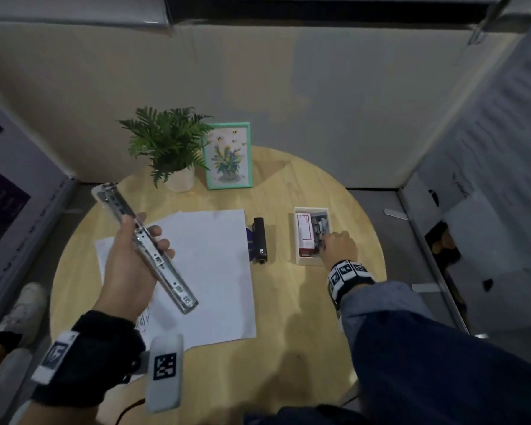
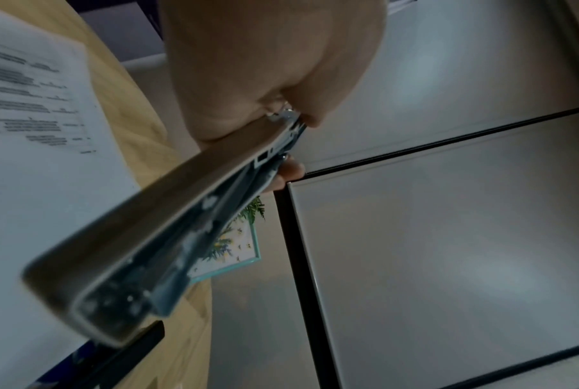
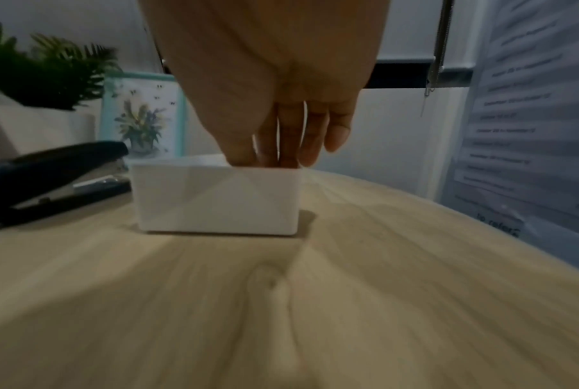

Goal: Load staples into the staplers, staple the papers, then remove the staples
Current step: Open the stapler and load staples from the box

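left hand (image 1: 126, 265) grips opened stapler (image 1: 144, 246); right hand (image 1: 339, 245) reaches into box (image 1: 310, 261).

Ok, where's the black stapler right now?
In the head view the black stapler lies on the round table, right of centre, between the white papers and the white box the right hand reaches into.

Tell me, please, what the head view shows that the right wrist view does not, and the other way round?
Only the head view shows the left hand gripping the opened silver stapler above the papers, and the contents of the white box: a red-and-white staple carton and grey staple strips. Only the right wrist view shows the box's blank near wall and the right hand's fingers dipping behind its rim, their tips hidden. Both show the right hand, the black stapler, the plant, the picture frame and the wooden table.
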{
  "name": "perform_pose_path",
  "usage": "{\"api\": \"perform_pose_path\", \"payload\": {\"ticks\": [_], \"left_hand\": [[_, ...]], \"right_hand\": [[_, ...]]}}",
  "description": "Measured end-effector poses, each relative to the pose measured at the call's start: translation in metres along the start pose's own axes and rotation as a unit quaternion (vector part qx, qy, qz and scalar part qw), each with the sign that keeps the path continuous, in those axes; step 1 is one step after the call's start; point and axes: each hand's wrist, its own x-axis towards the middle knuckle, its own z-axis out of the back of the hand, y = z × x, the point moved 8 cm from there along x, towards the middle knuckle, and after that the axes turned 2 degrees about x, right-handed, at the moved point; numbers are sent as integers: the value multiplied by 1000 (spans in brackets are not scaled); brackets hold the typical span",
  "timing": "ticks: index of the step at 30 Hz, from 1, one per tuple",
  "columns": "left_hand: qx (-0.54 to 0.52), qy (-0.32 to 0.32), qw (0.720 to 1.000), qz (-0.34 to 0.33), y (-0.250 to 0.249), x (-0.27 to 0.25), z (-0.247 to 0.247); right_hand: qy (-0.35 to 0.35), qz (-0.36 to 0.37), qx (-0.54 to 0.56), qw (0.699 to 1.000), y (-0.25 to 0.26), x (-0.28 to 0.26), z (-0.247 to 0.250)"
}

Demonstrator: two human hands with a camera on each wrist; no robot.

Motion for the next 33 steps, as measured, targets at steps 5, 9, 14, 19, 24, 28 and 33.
{"api": "perform_pose_path", "payload": {"ticks": [5, 9, 14, 19, 24, 28, 33], "left_hand": [[13, -44, 999, -11, -3, 3, 13], [38, -36, 999, 10, 7, 3, 11], [103, 24, 994, 37, 22, -5, -7], [164, 75, 982, 51, 32, -19, -20], [189, 116, 971, 89, 39, -31, -32], [194, 152, 964, 95, 37, -45, -41], [238, 188, 951, 60, 28, -60, -47]], "right_hand": [[-1, 33, -82, 996, 7, 17, -9], [-20, 2, -61, 998, 4, 19, -10], [-54, -24, 40, 997, 0, 13, 2], [-152, 30, 228, 961, 28, -15, 72], [-146, 167, 491, 842, 102, -81, 160], [-68, 274, 553, 784, 150, -121, 194], [-46, 314, 492, 811, 168, -139, 184]]}}
